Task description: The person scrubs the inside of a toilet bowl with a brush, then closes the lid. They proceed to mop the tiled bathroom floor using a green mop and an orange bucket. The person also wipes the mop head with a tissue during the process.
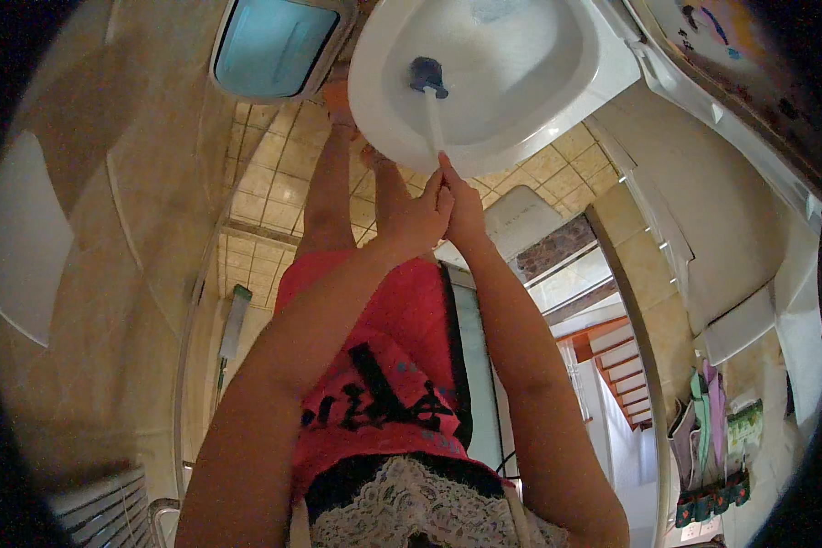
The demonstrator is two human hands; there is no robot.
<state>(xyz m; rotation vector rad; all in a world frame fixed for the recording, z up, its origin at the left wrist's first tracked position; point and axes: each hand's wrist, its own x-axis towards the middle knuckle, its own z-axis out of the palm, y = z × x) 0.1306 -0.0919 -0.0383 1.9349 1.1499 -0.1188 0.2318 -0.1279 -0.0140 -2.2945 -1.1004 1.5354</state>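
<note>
Both of my hands meet on the light handle of a toilet brush (434, 123), just below the near rim of a white ceramic toilet bowl (390, 140). My right hand (464, 205) is closed round the handle, with one finger stretched along it. My left hand (421, 216) presses against the right one, its fingers at the handle's lower end; its grip is partly hidden. The dark brush head (426, 74) rests inside the bowl, left of its middle. Whitish, cloudy liquid or foam shows in the bowl.
A bin with a blue lid (277, 48) stands left of the toilet. A pale flat-topped object (524, 216) is on the tiled floor (274, 178) to the right. A squeegee-like tool (234, 322) stands at lower left. Cloths (707, 411) hang at the right wall, near a doorway.
</note>
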